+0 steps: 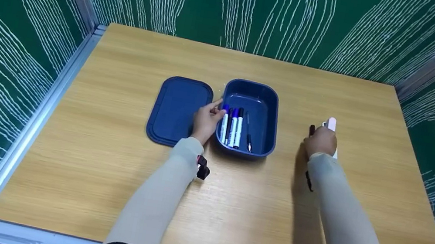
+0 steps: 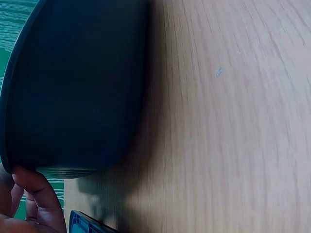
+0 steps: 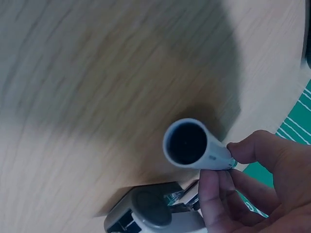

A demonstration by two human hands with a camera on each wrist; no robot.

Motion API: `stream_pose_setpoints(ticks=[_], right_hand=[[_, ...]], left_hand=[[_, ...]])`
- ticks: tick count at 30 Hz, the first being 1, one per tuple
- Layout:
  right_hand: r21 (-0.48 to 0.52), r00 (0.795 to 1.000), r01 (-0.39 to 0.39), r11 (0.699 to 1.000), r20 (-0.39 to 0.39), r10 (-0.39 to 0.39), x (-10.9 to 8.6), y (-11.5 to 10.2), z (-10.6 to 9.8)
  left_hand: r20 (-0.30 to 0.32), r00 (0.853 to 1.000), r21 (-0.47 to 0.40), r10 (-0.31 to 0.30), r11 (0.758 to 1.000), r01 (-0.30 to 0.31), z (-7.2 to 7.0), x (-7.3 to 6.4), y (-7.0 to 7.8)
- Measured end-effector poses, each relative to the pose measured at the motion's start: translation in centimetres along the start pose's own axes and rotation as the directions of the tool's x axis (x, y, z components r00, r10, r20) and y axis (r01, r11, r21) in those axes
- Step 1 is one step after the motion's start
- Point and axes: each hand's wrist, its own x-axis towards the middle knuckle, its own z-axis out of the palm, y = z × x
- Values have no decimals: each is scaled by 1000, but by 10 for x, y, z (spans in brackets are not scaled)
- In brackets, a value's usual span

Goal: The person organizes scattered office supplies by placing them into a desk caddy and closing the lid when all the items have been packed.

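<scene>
The blue plastic box (image 1: pixel 275 123) sits mid-table with several markers (image 1: pixel 238 132) and a dark pen (image 1: pixel 248 138) inside. At its left wall, my left hand (image 1: pixel 206 121) pinches the rim between thumb and fingers; the box's dark outer wall (image 2: pixel 77 87) fills much of the left wrist view. Over to the right, my right hand (image 1: pixel 321 141) holds a white-barrelled marker (image 3: pixel 216 154) by thumb and fingertips, its dark round end facing the wrist camera. Just beside those fingers lies a grey-and-white stapler (image 3: pixel 150 208), partly hidden under the hand in the head view.
A flat blue lid (image 1: pixel 177 111) lies left of the box, its right edge beneath the left hand. The wooden table (image 1: pixel 100 190) has a metal frame (image 1: pixel 47 98) on its left. Green panels with white streaks (image 1: pixel 206 5) enclose the back and sides.
</scene>
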Motion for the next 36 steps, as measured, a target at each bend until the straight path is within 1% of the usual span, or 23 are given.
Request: stream_pose_setpoints(ticks=[4, 8, 10, 12, 15, 18, 21, 23, 25, 27, 30, 32, 36], right_hand=[[42, 1000, 13, 999, -18, -12, -3, -4, -2], [159, 1000, 0, 987, -19, 3, -10, -11, -9], [244, 999, -35, 969, 5, 35, -14, -15, -14], [321, 997, -76, 944, 33, 69, -16, -19, -19], [394, 991, -129, 910, 83, 104, -18, -25, -25], [427, 988, -151, 891, 107, 115, -19, -29, -28], [443, 985, -161, 882, 121, 119, -19, -32, -30], [453, 986, -157, 878, 115, 117, -20, -34, -30], [481, 986, -161, 862, 114, 121, -21, -36, -30], [523, 985, -170, 835, 119, 126, -23, -39, -29], [561, 983, -180, 808, 135, 124, -25, -43, -29], [580, 982, -183, 794, 148, 118, -27, -48, -28], [608, 983, -171, 775, 157, 94, -29, -59, -27]], left_hand=[[0, 1000, -15, -3, 1000, 3, 0, 1, 0], [0, 1000, -21, -10, 1000, 10, 1, 2, -1], [0, 1000, -19, -12, 1000, 12, 1, 2, -1], [-2, 1000, -15, -12, 1000, 12, 1, 1, 0], [-6, 1000, -16, -6, 1000, 6, 1, 1, 0], [-9, 1000, -22, -5, 1000, 5, 1, 1, -1], [-6, 1000, -30, -13, 999, 13, 2, 1, -1], [-5, 1000, -29, -18, 999, 17, 1, 1, -1], [-2, 1000, -26, -20, 999, 20, 1, 1, -1], [0, 1000, -21, -21, 1000, 21, 1, 1, 0], [3, 1000, -6, -23, 1000, 23, 1, 1, 0], [5, 1000, 5, -24, 1000, 24, 1, 1, 0], [5, 1000, 10, -24, 1000, 24, 1, 0, 0]])
